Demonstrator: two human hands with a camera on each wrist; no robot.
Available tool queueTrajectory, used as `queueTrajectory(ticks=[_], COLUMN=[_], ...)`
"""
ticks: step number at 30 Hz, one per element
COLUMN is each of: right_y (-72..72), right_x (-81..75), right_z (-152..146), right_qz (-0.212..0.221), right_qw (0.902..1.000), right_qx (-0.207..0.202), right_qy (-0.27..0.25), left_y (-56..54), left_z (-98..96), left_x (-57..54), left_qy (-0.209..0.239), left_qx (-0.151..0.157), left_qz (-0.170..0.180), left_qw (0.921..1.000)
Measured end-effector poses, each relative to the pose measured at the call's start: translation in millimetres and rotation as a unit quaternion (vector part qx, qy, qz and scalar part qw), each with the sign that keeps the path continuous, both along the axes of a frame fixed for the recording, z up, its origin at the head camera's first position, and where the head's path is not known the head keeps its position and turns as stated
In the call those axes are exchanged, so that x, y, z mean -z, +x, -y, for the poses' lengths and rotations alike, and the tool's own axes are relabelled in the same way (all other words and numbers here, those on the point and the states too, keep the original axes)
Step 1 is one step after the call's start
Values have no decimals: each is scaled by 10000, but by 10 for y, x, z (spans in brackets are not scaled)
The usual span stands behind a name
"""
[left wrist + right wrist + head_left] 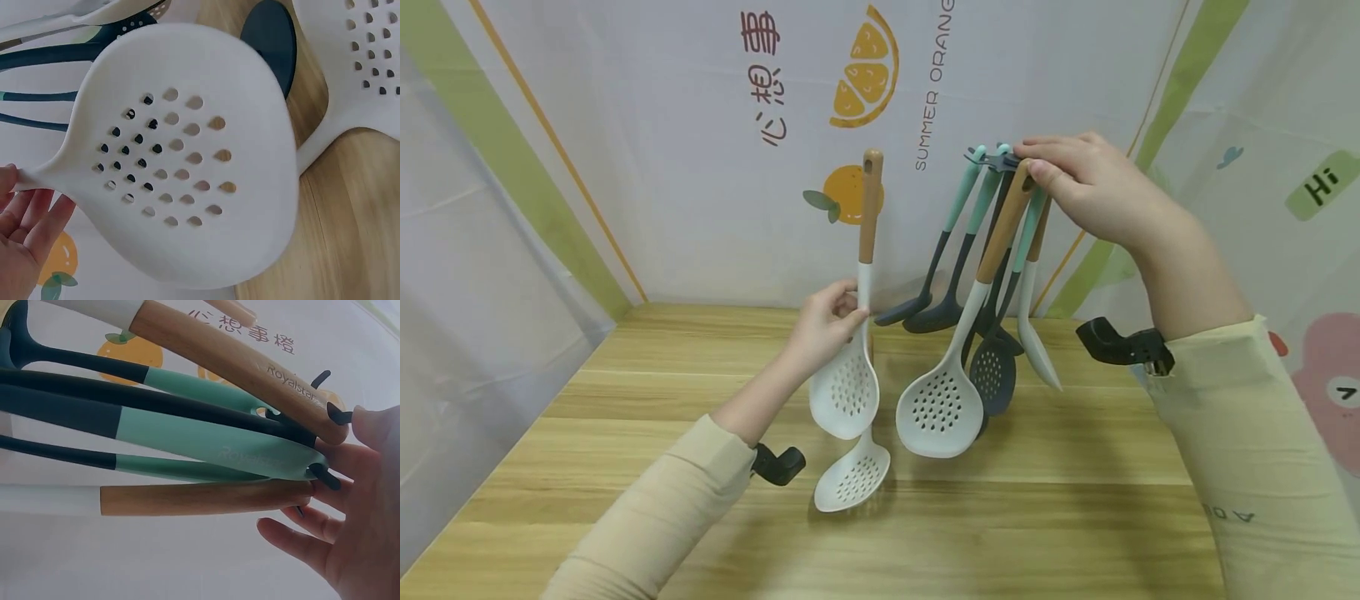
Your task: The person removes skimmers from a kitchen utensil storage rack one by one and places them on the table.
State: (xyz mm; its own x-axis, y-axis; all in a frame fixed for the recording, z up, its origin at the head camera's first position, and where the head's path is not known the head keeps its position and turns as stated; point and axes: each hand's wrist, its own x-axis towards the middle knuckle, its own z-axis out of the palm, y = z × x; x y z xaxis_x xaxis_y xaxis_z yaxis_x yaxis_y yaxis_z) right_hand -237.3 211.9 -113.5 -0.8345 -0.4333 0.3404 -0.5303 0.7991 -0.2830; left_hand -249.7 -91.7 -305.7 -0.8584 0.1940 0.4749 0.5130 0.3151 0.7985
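Note:
My left hand pinches the white neck of a skimmer with a wooden handle, holding it upright with its holed bowl downward. In the left wrist view the bowl of this skimmer fills the middle, fingers at its neck. A second white skimmer lies behind and below it, its handle mostly hidden. My right hand grips the top of a dark utensil rack, thumb by the end of a hanging white skimmer's wooden handle. In the right wrist view the fingers reach behind the hooks.
Several utensils hang from the rack, among them a dark slotted turner, a dark ladle with a mint handle and a white spoon. Beneath is a wooden table; a printed cloth rises behind it.

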Motion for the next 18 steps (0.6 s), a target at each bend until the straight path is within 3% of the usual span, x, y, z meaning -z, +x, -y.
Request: queueTrajectory(ticks=[10,18], right_y=[9,8], right_x=[-22,-17], right_z=[-2,31], right_qz=[75,-29], right_qw=[9999,9999], right_qx=[75,98], right_qy=[59,117], left_y=[22,22], left_z=[137,245], left_x=[60,155], left_qy=[-25,222], left_qx=[11,-124], left_qz=[437,1124], left_qw=[9990,9933])
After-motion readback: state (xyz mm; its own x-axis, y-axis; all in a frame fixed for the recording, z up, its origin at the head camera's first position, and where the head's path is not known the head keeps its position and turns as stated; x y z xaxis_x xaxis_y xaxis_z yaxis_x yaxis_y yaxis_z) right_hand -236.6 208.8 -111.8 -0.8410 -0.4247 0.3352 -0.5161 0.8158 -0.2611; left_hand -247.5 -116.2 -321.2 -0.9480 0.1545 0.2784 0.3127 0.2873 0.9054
